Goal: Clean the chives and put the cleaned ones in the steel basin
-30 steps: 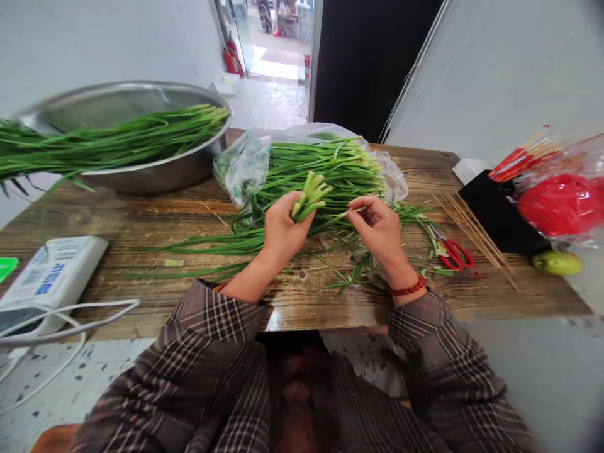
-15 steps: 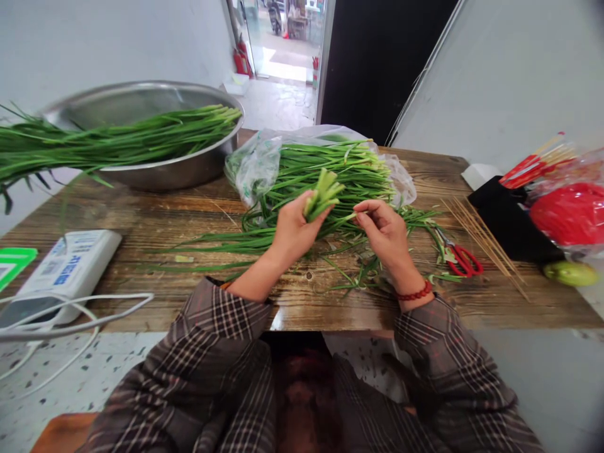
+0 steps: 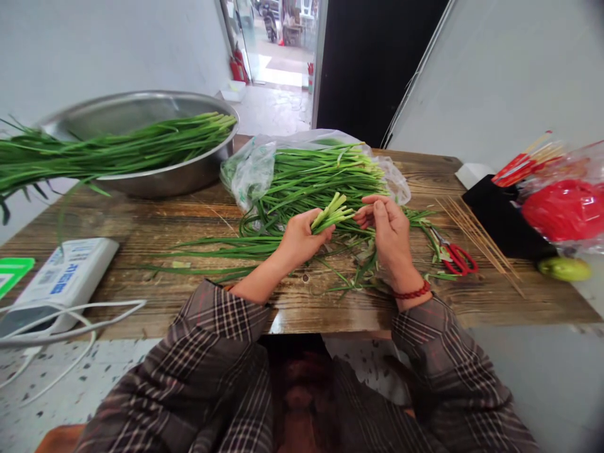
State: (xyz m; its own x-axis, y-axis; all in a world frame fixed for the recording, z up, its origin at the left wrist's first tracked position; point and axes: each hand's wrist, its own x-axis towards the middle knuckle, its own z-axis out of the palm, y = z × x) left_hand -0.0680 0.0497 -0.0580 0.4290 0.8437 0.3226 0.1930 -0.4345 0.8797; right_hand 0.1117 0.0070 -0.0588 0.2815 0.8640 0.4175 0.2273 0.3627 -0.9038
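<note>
My left hand (image 3: pixel 304 238) is closed around a small bunch of garlic chives (image 3: pixel 336 212), its pale cut ends pointing up and right, its green leaves trailing left over the table. Just right of those ends is my right hand (image 3: pixel 387 236), fingers loosely bent and thumb apart, with nothing visible in it. Behind both hands a large pile of garlic chives (image 3: pixel 325 173) lies on a clear plastic bag (image 3: pixel 250 170). Loose trimmed leaves (image 3: pixel 361 274) are scattered under and beside my right hand. Red-handled scissors (image 3: pixel 460 259) rest farther right.
A steel basin (image 3: pixel 160 182) with more chives stands at the back left. A white boxy device (image 3: pixel 70 270) and cables (image 3: pixel 113 306) are at the left. On the right are thin wooden sticks (image 3: pixel 479 242), a black box (image 3: pixel 504 220), a red bundle in plastic (image 3: pixel 561 211) and a green fruit (image 3: pixel 564 268).
My left hand has moved slightly right and down with the bunch, tilting its ends rightward. My right hand has loosened from the single stem it pinched and sits beside the bunch's ends.
</note>
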